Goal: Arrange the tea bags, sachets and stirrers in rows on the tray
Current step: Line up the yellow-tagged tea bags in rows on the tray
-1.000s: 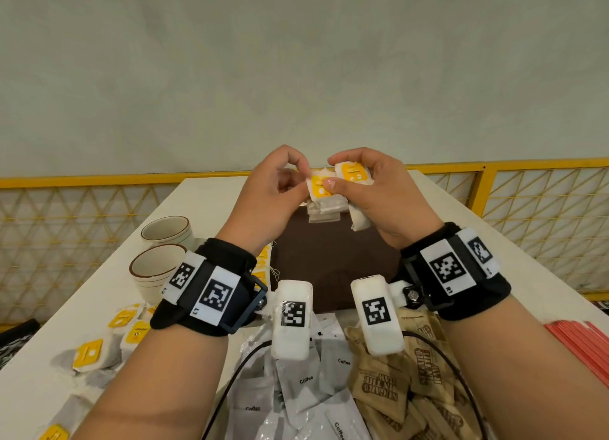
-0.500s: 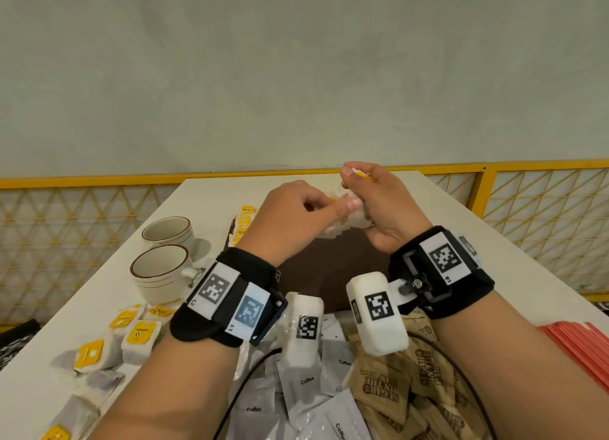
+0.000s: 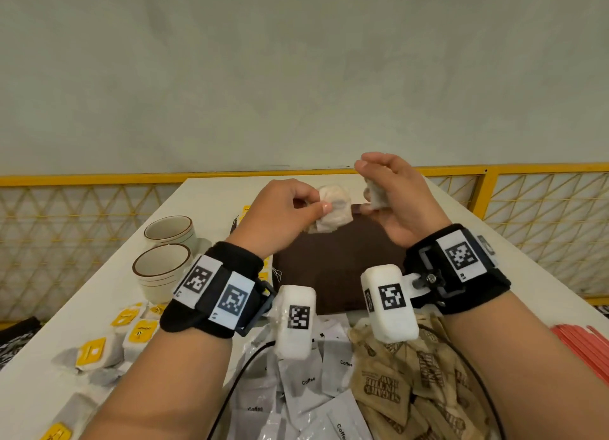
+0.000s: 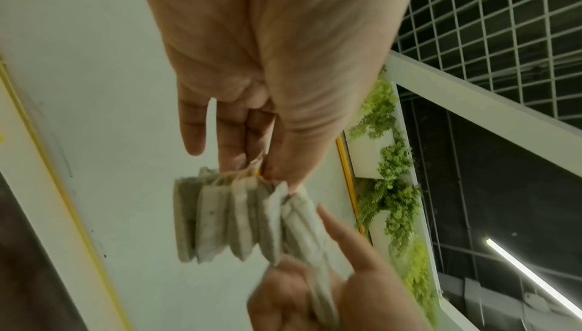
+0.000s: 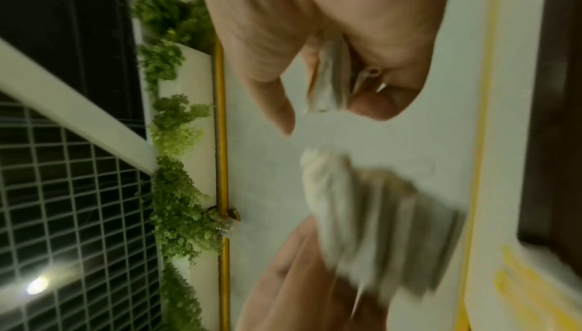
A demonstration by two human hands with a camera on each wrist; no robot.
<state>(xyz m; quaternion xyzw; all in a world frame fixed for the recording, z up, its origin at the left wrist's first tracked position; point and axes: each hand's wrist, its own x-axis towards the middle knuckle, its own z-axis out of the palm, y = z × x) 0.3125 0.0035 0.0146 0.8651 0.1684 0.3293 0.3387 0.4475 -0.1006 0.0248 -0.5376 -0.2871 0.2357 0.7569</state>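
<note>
Lying nearest the viewer, at the table's front edge, a heap of white coffee sachets sits beside a heap of brown sugar sachets, the two piles touching. Red stirrers are stacked toward the front right edge, well apart from both heaps. Loose tea bags with yellow tags are scattered along the front left part of the table, and behind them two cups stand one behind the other near the left edge.

A dark brown tray lies at the middle of the table, just beyond the sachets. A few yellow tags show along its left edge, partly hidden by the left wrist.

Both hands are raised above the far part of the tray. The left hand pinches a bundle of tea bags between thumb and fingers; in the left wrist view they fan out side by side, gripped at their top ends. The right hand, just beside it and a little higher, has its fingers curled round a smaller clump of tea bags. The two bundles are close but apart in the head view.

Beyond the table's far edge runs a yellow railing with a plain wall behind it.
</note>
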